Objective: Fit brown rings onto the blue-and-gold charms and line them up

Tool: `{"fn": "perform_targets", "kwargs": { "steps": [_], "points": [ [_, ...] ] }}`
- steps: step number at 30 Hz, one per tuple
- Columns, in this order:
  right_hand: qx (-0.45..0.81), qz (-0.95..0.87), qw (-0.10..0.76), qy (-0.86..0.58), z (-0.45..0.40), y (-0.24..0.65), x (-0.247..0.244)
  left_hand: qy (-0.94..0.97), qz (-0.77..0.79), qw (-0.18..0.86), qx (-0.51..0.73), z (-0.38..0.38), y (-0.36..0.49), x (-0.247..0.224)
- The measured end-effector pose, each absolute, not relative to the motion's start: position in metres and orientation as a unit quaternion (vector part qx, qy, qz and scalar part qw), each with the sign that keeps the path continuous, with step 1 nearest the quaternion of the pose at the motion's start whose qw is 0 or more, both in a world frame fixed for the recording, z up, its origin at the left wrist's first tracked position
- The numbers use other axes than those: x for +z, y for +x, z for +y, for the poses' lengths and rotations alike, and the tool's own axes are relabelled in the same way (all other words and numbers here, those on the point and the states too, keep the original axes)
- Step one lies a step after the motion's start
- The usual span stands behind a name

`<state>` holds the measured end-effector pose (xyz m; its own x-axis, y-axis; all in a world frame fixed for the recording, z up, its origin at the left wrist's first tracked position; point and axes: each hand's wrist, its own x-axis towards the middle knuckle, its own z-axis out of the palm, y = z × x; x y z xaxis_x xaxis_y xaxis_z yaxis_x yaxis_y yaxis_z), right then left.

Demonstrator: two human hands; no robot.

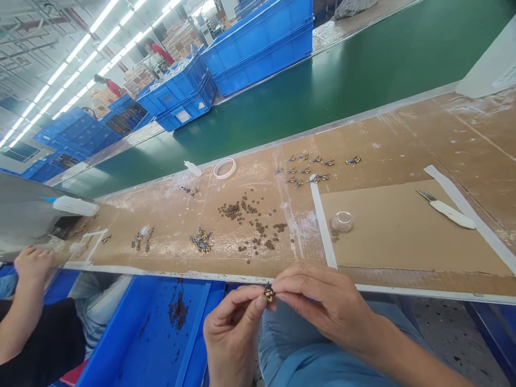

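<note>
My left hand [236,328] pinches a small painted figure [269,293], dark with yellow and red spots, between thumb and fingertips at the table's front edge. From the other side, my right hand [322,295] closes its fingertips on the same piece. Its finer shape is too small to make out. Beyond my hands, small brown discs [231,209] lie scattered on the cardboard-covered table [387,145]. To their left is a heap of blue-and-tan figures [200,240]. More such figures [315,159] lie in loose rows farther back.
A white-handled knife [451,213] and a clear cup [342,221] rest on the right cardboard. At the back are a tape roll [224,169] and a white bottle [193,169], before a green conveyor belt [258,118]. A co-worker's arm [28,290] is at left, beside a blue bin [157,333].
</note>
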<state>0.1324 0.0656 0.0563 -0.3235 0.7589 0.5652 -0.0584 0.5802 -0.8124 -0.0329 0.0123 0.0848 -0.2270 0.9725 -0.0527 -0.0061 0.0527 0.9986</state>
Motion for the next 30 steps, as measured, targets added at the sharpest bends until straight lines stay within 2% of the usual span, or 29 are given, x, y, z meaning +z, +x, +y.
{"fn": "perform_targets", "kwargs": {
  "steps": [6,13,16,21,26,30],
  "points": [
    [0.422,-0.704,0.522,-0.231,0.067,0.136,0.051,0.628,0.580,0.201,0.478,0.003,-0.029,0.102],
    [0.495,-0.645,0.526,-0.249,0.062,0.134,0.051,0.752,0.550,0.009,0.363,-0.005,-0.032,0.111],
    [0.523,-0.624,0.519,-0.259,0.060,0.134,0.051,0.785,0.528,-0.007,0.326,-0.007,-0.030,0.111],
    [0.555,-0.602,0.505,-0.273,0.060,0.135,0.049,0.774,0.527,-0.048,0.348,-0.009,-0.027,0.103],
    [0.576,-0.582,0.509,-0.266,0.060,0.133,0.044,0.822,0.498,-0.035,0.274,-0.007,-0.035,0.107],
    [0.591,-0.570,0.508,-0.260,0.060,0.134,0.043,0.786,0.537,0.000,0.306,-0.005,-0.032,0.111]
  ]
}}
